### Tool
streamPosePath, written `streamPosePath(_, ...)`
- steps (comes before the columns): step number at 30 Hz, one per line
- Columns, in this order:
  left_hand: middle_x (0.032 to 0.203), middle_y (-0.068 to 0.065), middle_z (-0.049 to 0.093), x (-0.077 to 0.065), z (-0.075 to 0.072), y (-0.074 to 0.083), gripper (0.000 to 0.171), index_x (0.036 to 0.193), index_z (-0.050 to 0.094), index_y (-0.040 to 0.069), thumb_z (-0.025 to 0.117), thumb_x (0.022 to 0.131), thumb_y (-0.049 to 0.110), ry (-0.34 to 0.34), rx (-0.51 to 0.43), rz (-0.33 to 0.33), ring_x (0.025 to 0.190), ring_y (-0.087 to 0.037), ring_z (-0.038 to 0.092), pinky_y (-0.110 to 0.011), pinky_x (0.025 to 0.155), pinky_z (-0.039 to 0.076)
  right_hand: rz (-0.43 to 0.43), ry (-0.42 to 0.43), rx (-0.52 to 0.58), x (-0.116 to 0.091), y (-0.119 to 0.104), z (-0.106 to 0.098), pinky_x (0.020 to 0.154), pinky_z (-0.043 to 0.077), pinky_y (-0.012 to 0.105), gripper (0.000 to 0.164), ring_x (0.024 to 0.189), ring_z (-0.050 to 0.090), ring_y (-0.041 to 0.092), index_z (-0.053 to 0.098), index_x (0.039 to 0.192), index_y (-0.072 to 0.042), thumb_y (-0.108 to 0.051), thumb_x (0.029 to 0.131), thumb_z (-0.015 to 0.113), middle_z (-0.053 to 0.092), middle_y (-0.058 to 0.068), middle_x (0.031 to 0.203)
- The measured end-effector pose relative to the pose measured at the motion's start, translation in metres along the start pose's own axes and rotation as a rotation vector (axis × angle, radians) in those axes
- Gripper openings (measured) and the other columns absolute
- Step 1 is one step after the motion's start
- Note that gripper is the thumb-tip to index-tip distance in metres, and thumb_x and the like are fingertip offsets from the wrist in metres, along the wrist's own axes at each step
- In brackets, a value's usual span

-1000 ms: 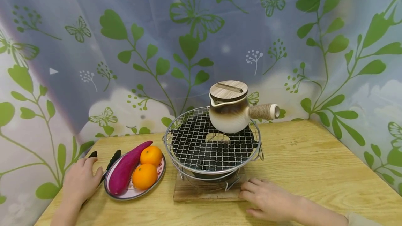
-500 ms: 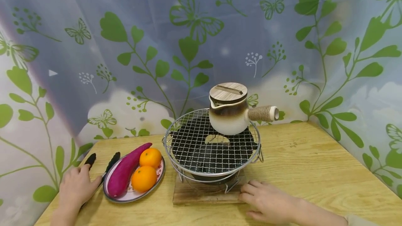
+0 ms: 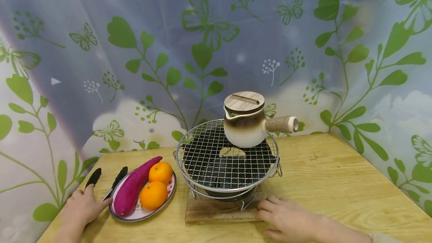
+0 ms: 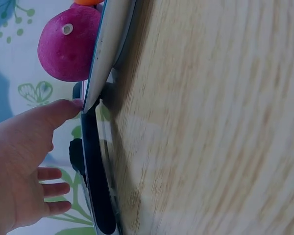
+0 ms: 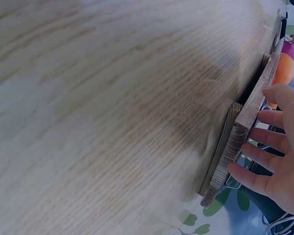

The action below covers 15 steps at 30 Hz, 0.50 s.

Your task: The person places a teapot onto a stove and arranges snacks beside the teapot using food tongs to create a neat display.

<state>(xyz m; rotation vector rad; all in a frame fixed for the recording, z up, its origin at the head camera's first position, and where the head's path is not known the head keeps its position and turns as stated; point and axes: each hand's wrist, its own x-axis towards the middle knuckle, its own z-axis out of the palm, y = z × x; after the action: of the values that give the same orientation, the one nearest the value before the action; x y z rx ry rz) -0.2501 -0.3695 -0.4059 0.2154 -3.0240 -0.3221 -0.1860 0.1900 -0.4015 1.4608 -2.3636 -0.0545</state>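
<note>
One wood-grained worktop [image 3: 337,183] spreads beneath both grips. A wire-topped grill [image 3: 227,189] stands ahead and to the left of the right grip [image 3: 283,215], raised on a wooden board [image 3: 209,213] whose right end that grip's loosely spread fingers appear to touch, holding nothing. Board and grill together look weighty and top-heavy; the stiff board is best taken by opposite edges. A lidded teapot [image 3: 244,128] sits on the mesh farther ahead of the right grip, likely fragile, its cord-wound handle the natural hold.

A plate [image 3: 139,213] lies just right of the left grip [image 3: 82,207], which is relaxed and clasps nothing, its thumb tip at the rim. The plate is probably rigid and slick, safest lifted by that rim. What look like black-tipped tongs [image 3: 93,177] run beneath the left grip, seemingly light and springy, best held mid-arm. On the plate, a purple vegetable [image 3: 129,190] lies nearest the left grip; two oranges [image 3: 153,195], apt to roll, sit beyond. Red markings decorate the plate; no brand, label or writing is legible.
</note>
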Motion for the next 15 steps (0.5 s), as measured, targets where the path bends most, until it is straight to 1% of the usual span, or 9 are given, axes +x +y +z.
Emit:
streamPosePath(2,0.109,-0.046,0.031,0.0,0.001,0.002,0.098,0.125,0.029,-0.011,0.06,0.073,0.066,-0.015,0.001,-0.005,0.098,-0.065,0.036,-0.065,0.077,0.037,-0.007,0.003,0.0,0.0,0.0,0.0,0.07,0.047,0.026,0.034,0.092,0.05,0.012,0.06,0.108,-0.016,-0.039,0.083,0.065,0.054,-0.004,0.106)
streamPosePath(5,0.11,-0.048,0.027,-0.001,0.002,0.003,0.1,0.127,0.025,-0.01,0.059,0.073,0.067,-0.07,-0.021,-0.025,0.101,-0.065,0.033,-0.066,0.08,0.036,-0.013,0.006,0.0,0.0,0.0,0.0,0.07,0.048,0.026,0.034,0.092,0.051,0.012,0.06,0.108,-0.016,-0.039,0.084,0.065,0.054,-0.004,0.106)
streamPosePath(6,0.11,-0.048,0.026,-0.001,0.003,0.004,0.099,0.128,0.025,-0.011,0.058,0.075,0.066,-0.079,-0.029,-0.033,0.102,-0.066,0.032,-0.067,0.08,0.035,-0.014,0.006,0.0,0.0,-0.001,0.001,0.07,0.048,0.026,0.034,0.092,0.051,0.012,0.06,0.108,-0.016,-0.039,0.083,0.065,0.054,-0.004,0.106)
streamPosePath(9,0.11,-0.049,0.025,-0.001,0.004,0.002,0.091,0.128,0.023,-0.014,0.056,0.081,0.057,-0.095,-0.05,-0.043,0.103,-0.065,0.031,-0.066,0.081,0.036,-0.013,0.007,0.001,0.0,-0.001,0.001,0.07,0.048,0.026,0.035,0.093,0.051,0.013,0.06,0.109,-0.015,-0.039,0.083,0.066,0.054,-0.004,0.107)
streamPosePath(11,0.11,-0.049,0.027,-0.001,0.004,0.0,0.084,0.126,0.024,-0.016,0.055,0.084,0.049,-0.088,-0.059,-0.042,0.102,-0.064,0.032,-0.065,0.081,0.037,-0.012,0.007,0.004,0.0,-0.001,0.001,0.07,0.048,0.026,0.036,0.093,0.051,0.013,0.06,0.109,-0.015,-0.038,0.083,0.066,0.054,-0.004,0.107)
streamPosePath(13,0.11,-0.048,0.028,-0.001,0.005,-0.004,0.08,0.125,0.025,-0.018,0.055,0.084,0.044,-0.089,-0.064,-0.037,0.102,-0.063,0.034,-0.064,0.081,0.037,-0.011,0.007,0.008,0.0,-0.001,0.001,0.07,0.048,0.026,0.035,0.092,0.051,0.013,0.06,0.109,-0.015,-0.038,0.083,0.066,0.054,-0.004,0.106)
streamPosePath(15,0.11,-0.048,0.028,-0.001,0.006,-0.007,0.081,0.124,0.025,-0.018,0.057,0.083,0.044,-0.103,-0.066,-0.044,0.103,-0.062,0.034,-0.064,0.081,0.037,-0.01,0.007,0.013,-0.001,0.0,0.002,0.07,0.048,0.026,0.035,0.092,0.051,0.012,0.06,0.109,-0.015,-0.038,0.083,0.066,0.054,-0.004,0.106)
